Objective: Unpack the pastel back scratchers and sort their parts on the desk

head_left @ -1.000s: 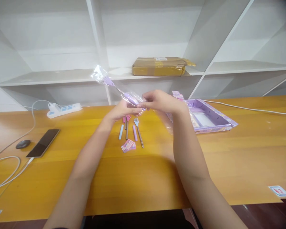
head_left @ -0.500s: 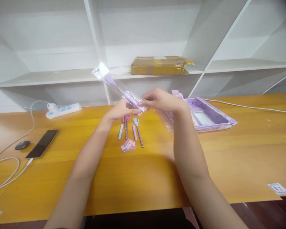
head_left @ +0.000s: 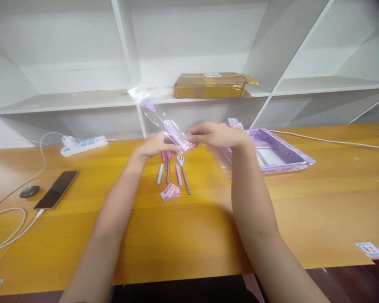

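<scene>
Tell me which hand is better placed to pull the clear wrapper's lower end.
Probably the right hand: its fingertips are at the lower end of the clear wrapper, while the left hand holds the wrapped purple handle.

Glossy clear plastic sleeve (head_left: 154, 121), smooth plastic handle (head_left: 174, 135), metal rod (head_left: 159, 118), glossy wood-look tabletop (head_left: 189, 235)

A white shelf unit (head_left: 192, 38) stands at 12 o'clock, behind a shiny yellow-brown wooden table (head_left: 322, 214). Dark red floor (head_left: 344, 284) peeks out at 4 o'clock.
</scene>
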Demonstrator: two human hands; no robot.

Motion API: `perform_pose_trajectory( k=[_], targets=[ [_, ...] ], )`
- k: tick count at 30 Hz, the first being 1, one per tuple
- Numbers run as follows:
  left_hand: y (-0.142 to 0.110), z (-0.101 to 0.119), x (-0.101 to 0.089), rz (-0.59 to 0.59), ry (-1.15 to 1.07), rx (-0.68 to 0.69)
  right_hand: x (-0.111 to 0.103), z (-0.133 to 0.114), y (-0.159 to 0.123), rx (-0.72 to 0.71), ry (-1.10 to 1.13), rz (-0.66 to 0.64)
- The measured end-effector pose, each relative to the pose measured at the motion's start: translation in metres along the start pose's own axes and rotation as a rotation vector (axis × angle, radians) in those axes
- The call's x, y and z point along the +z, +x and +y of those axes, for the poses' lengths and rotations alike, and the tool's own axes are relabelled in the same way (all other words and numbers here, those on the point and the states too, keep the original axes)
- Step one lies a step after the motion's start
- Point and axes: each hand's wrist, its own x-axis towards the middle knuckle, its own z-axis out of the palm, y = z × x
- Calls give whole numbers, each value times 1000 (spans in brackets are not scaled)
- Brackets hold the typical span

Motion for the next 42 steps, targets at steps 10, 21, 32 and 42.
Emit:
perform_pose_trajectory(
  k=[10,21,32,42],
  targets=[
    [-2,-1,5,-721,211,-218,34,20,44,9,397,274],
    [-9,12,-15,-548,293,-311,45,43,62,94,625,205],
    [-9,14,-43,356,135,48,58,35,62,74,567,-262],
    [-9,14,-40,189,263,-58,54,47,59,166,436,-516]
  ],
)
